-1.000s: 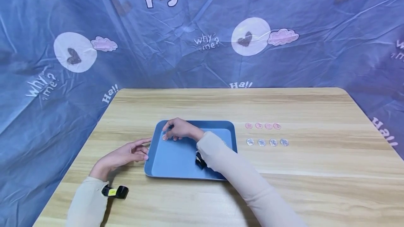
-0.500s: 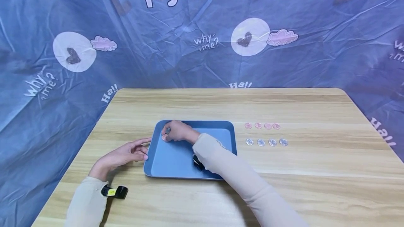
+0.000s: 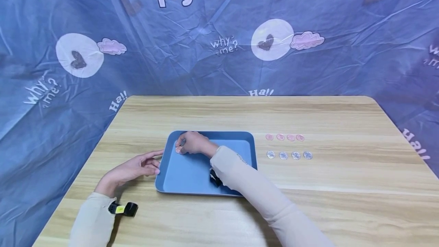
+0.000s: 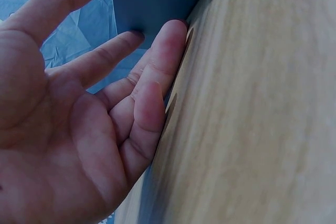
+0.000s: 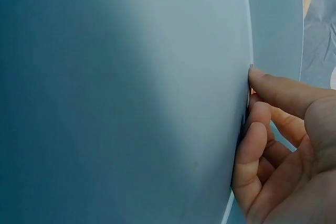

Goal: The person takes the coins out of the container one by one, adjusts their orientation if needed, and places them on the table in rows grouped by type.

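Note:
A blue rectangular tray [image 3: 192,174] lies on the table. My right hand [image 3: 195,143] reaches into its far left corner, fingers curled and fingertips down at the tray floor. Thumb and fingers hold a small round coppery disc [image 3: 178,149], coin-like with a patterned face; part of it is hidden by the fingers. In the right wrist view only a thin edge shows under the fingertips. My left hand [image 3: 140,167] rests beside the tray's left wall, fingers loosely bent. In the left wrist view its fingertips [image 4: 171,32] are right at the tray's side [image 4: 152,3], with nothing in the palm.
Right of the tray lie two rows of small round discs: several pink discs [image 3: 280,137] at the back, several silvery-blue discs [image 3: 283,155] in front. A printed blue cloth [image 3: 205,68] hangs behind the wooden table [image 3: 343,125]. Black wrist cameras [image 3: 130,209] sit on both wrists.
My right hand has come slightly down and toward the tray's left corner, bringing the coppery disc to the tray floor. The left hand has stayed by the tray's side.

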{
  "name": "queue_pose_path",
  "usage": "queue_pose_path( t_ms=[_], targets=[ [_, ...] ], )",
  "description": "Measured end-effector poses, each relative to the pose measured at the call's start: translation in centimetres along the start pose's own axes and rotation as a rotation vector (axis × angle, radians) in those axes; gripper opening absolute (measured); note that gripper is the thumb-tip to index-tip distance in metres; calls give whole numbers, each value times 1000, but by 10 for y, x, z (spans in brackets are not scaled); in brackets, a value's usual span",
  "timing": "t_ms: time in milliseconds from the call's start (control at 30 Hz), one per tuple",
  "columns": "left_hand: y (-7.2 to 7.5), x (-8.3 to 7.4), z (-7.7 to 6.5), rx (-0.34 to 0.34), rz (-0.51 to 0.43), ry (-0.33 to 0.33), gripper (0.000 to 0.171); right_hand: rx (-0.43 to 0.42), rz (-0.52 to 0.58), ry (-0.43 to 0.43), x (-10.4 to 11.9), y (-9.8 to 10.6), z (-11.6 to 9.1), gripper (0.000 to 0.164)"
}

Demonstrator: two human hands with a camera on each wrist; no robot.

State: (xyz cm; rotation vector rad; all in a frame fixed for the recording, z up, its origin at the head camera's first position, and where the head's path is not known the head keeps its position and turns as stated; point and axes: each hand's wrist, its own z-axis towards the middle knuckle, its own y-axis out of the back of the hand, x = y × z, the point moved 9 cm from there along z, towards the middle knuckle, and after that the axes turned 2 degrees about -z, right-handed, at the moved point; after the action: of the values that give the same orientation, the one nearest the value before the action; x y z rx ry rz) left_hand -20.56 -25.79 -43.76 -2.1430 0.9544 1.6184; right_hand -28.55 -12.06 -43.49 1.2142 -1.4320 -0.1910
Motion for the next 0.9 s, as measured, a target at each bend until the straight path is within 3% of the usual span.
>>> queue_pose_path(
  t_ms=[400, 900],
  targets=[
    [0, 1, 1, 11, -18, -4, 78, -30, -80, 14, 3, 2, -3, 6],
    [0, 1, 0, 2, 3, -8, 78, -100, -264, 88, 14, 6, -16, 11]
  ],
)
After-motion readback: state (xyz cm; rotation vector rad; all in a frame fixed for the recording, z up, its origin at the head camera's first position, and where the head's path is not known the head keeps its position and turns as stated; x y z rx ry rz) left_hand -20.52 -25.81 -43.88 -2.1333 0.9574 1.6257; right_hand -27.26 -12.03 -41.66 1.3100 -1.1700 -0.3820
